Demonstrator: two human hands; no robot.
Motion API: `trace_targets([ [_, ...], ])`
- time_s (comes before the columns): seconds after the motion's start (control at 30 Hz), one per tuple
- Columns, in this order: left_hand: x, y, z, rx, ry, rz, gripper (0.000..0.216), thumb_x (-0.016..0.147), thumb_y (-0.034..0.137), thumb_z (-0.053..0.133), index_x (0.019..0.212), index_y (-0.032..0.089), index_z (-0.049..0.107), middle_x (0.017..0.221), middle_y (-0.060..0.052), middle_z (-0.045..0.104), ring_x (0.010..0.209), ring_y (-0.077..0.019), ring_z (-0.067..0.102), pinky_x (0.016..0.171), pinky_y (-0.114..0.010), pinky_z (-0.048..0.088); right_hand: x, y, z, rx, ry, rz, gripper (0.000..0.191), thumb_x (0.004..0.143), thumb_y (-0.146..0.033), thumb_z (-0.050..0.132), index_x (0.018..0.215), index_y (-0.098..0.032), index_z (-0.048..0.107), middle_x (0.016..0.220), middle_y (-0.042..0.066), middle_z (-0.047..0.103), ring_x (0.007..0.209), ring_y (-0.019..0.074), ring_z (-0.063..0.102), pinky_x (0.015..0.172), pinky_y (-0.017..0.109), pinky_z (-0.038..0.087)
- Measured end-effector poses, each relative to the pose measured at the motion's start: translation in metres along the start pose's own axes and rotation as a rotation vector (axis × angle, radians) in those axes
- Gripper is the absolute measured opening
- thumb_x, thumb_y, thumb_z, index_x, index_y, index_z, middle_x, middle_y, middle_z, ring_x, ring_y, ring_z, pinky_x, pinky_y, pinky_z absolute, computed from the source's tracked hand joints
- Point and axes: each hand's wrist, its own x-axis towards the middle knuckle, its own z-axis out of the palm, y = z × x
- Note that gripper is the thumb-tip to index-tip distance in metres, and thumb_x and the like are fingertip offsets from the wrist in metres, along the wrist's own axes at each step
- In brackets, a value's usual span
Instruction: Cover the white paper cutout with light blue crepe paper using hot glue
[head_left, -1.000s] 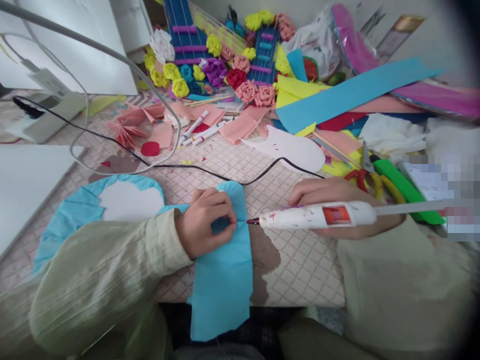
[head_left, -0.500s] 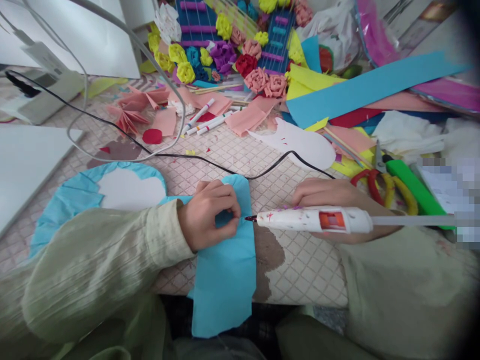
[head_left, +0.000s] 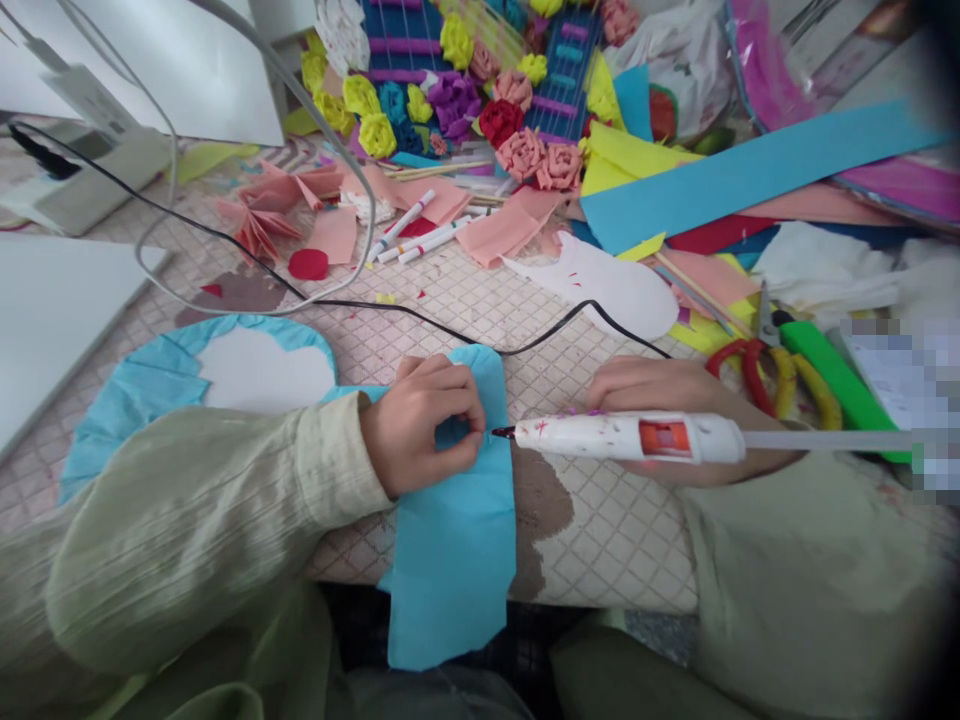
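Note:
My left hand [head_left: 429, 425] rests on blue crepe paper [head_left: 454, 570], with thumb and forefinger pinched on it near the right edge. The paper's lower end hangs over the table edge. My right hand [head_left: 652, 390] is wrapped round a white hot glue gun [head_left: 585, 436], whose dark nozzle points left at the paper just beside my left fingertips. A clear glue stick [head_left: 825, 440] sticks out of the gun's back end. Left of my hand lies a rounded piece covered in pleated blue paper [head_left: 127, 420], with a white card [head_left: 262, 370] showing in its middle. My left forearm covers part of it.
A black cord [head_left: 465, 340] and a white cable [head_left: 367, 220] cross the table. Scissors [head_left: 757, 370] and a green tool [head_left: 840, 385] lie at the right. Behind are markers [head_left: 427, 238], a white cutout [head_left: 600, 290], a blue strip [head_left: 750, 180] and several paper flowers [head_left: 521, 150].
The camera view has shifted slightly. Both hands, the glue gun and the blue paper keep nearly the same places relative to each other.

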Motion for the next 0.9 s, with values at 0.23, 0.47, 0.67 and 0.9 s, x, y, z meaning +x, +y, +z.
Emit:
trace_targets([
  [0.23, 0.0000, -0.0008, 0.0001, -0.009, -0.001, 0.002, 0.011, 0.071, 0.017, 0.049, 0.066, 0.018, 0.059, 0.070, -0.002, 0.058, 0.073, -0.0183, 0.048, 0.067, -0.038, 0.030, 0.0007, 0.0002, 0.0000, -0.005, -0.015, -0.004, 0.010, 0.075, -0.023, 0.051, 0.068, -0.016, 0.048, 0.069, 0.007, 0.057, 0.065, 0.0166, 0.051, 0.056, 0.030, 0.036],
  [0.47, 0.0000, 0.0007, -0.0004, 0.007, -0.004, -0.009, 0.012, 0.072, 0.018, 0.048, 0.066, 0.018, 0.059, 0.070, -0.003, 0.057, 0.073, -0.0183, 0.047, 0.068, -0.037, 0.030, -0.0005, 0.0020, 0.0025, 0.016, -0.006, -0.005, 0.010, 0.076, -0.024, 0.053, 0.069, -0.016, 0.049, 0.068, 0.005, 0.055, 0.064, 0.0154, 0.050, 0.057, 0.029, 0.035],
  [0.67, -0.0001, -0.0003, -0.0001, -0.001, 0.000, 0.002, 0.013, 0.072, 0.019, 0.049, 0.066, 0.017, 0.060, 0.069, -0.003, 0.057, 0.071, -0.0180, 0.047, 0.067, -0.038, 0.030, -0.0002, 0.0029, 0.0030, 0.011, -0.020, -0.011, 0.014, 0.076, -0.024, 0.052, 0.065, -0.016, 0.049, 0.065, 0.005, 0.054, 0.064, 0.0154, 0.049, 0.057, 0.029, 0.034],
  [0.9, 0.0001, 0.0004, -0.0007, 0.006, -0.020, -0.017, 0.013, 0.072, 0.020, 0.047, 0.066, 0.018, 0.059, 0.069, -0.003, 0.057, 0.072, -0.0179, 0.046, 0.068, -0.038, 0.030, -0.0006, 0.0023, 0.0027, 0.000, -0.026, -0.008, 0.017, 0.076, -0.027, 0.050, 0.063, -0.017, 0.045, 0.064, 0.004, 0.053, 0.063, 0.0155, 0.049, 0.057, 0.029, 0.034],
])
